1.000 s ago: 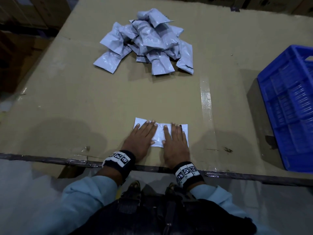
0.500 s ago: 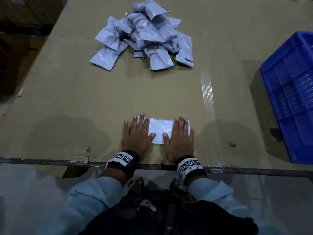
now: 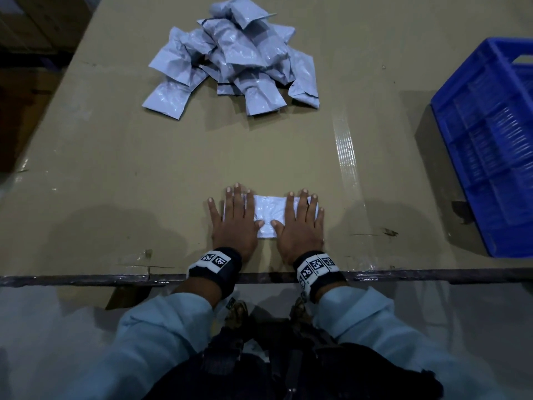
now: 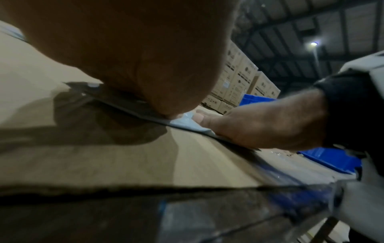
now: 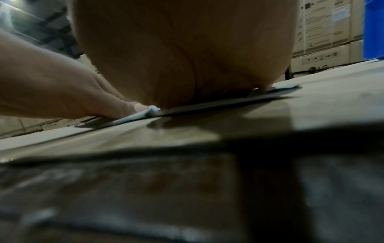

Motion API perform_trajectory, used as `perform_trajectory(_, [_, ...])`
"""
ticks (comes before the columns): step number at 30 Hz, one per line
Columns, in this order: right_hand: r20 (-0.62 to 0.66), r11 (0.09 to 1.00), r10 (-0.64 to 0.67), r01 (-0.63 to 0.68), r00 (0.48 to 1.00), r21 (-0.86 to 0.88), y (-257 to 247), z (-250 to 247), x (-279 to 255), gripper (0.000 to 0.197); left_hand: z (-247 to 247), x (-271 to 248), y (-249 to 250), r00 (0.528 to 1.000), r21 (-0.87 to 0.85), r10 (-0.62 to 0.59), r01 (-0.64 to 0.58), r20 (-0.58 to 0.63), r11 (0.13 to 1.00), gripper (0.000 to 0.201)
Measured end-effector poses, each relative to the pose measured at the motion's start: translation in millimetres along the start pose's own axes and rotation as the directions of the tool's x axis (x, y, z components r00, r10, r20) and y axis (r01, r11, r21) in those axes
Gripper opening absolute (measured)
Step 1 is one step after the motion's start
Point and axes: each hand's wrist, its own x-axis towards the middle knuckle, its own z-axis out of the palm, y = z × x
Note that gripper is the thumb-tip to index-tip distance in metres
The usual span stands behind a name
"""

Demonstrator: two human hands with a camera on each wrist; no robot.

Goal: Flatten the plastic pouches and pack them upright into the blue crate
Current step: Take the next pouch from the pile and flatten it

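A pale grey plastic pouch point(image 3: 268, 215) lies flat on the cardboard-covered table point(image 3: 144, 174) near its front edge. My left hand point(image 3: 234, 219) presses its left end with straight, spread fingers. My right hand point(image 3: 301, 222) presses its right end the same way. Only the pouch's middle strip shows between them. The left wrist view shows the pouch's edge point(image 4: 187, 122) under my palm and the right hand point(image 4: 261, 126) beside it. A heap of several crumpled pouches point(image 3: 235, 57) lies at the far middle. The blue crate point(image 3: 490, 145) stands at the right.
A clear tape strip point(image 3: 344, 151) runs along the cardboard right of my hands. The table's dark metal front edge point(image 3: 86, 280) is just behind my wrists. Stacked cardboard boxes point(image 4: 239, 82) stand beyond the table.
Both hands have slid apart along the pouch, from its middle out toward its two ends, leaving the centre uncovered and flatter.
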Motion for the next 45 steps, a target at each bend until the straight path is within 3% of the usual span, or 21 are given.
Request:
perform_trajectory(3, [-0.008,1.000,0.005,-0.005,1.000,-0.005,1.4,1.2,-0.9,0.081,1.6,-1.6,-5.7,0.987,-0.021,0.159,-0.160,-0.038,0.987,0.067])
perform_trajectory(5, [-0.025,1.000,0.016,-0.016,1.000,-0.012,0.2,2.0,-2.4,0.082,-1.2,-1.4,-10.6,0.982,-0.038,0.189,-0.189,-0.009,0.981,0.063])
perform_trajectory(12, [-0.077,0.999,0.028,-0.024,0.997,0.048,4.6,6.6,-4.7,0.083,-0.3,4.8,-21.3,0.981,-0.071,0.178,-0.172,0.083,0.983,0.067])
perform_trajectory(21, [-0.083,0.997,-0.062,0.065,0.995,0.033,10.6,11.0,-9.5,0.058,6.3,5.9,-27.0,0.974,-0.069,0.223,-0.220,0.032,0.973,0.062])
perform_trajectory(27, [-0.156,0.998,-0.064,0.061,0.986,-0.020,10.7,11.6,-12.2,0.057,3.1,0.6,-27.4,0.976,-0.069,0.217,-0.214,0.027,0.974,0.064])
perform_trajectory(35, [-0.259,0.996,0.039,-0.017,0.965,0.086,-1.3,15.4,-14.1,0.061,0.1,-2.4,-35.9,0.986,0.011,0.165,-0.165,-0.002,0.986,0.076])
perform_trajectory(39, [-0.211,0.996,0.079,-0.068,0.974,0.059,-11.3,12.7,-12.5,0.063,-13.0,-4.2,-22.9,0.990,0.119,0.142,-0.144,0.026,0.982,0.077])
perform_trajectory(41, [-0.187,0.997,0.061,-0.050,0.980,0.060,-17.1,10.3,-10.5,0.064,-19.1,-1.4,-10.8,0.982,0.100,0.184,-0.186,0.034,0.977,0.075])
perform_trajectory(45, [-0.199,0.991,-0.046,0.069,0.979,0.113,-12.5,11.9,-13.8,0.065,-16.8,0.7,-8.7,0.920,-0.096,0.382,-0.374,0.085,0.922,0.088])
